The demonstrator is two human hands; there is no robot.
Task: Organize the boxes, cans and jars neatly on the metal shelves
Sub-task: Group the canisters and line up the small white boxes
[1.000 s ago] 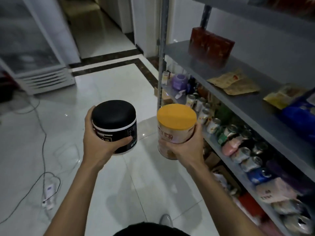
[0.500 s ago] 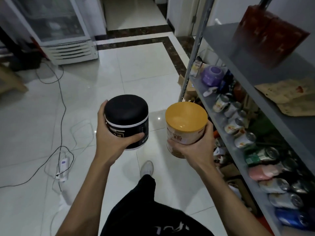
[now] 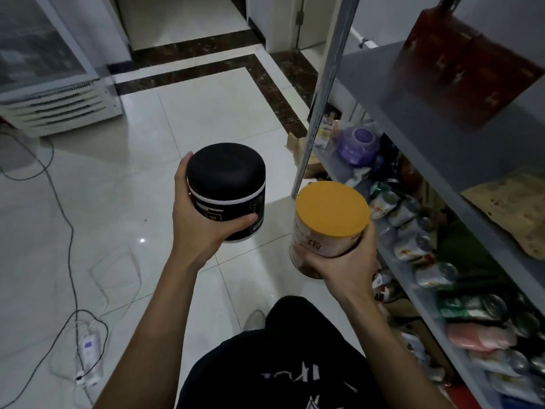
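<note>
Two containers are held just left of the grey metal shelving unit (image 3: 374, 81): the left hand (image 3: 194, 231) grips a squat black round jar with a domed lid (image 3: 227, 187), the right hand (image 3: 346, 268) clasps a tall orange-lidded cylindrical tin (image 3: 330, 216) nearest the unit. With both hands full, neither can steady the loose drink cans (image 3: 413, 231) lying on the unit's lower shelf, so a tin pushed in could send them rolling off.

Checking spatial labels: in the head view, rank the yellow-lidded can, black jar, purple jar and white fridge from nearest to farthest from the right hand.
1. Yellow-lidded can, gripped in the right hand.
2. Black jar, to its left, in the left hand.
3. Purple jar, ahead on the lower shelf.
4. White fridge, far left across the floor.
</note>
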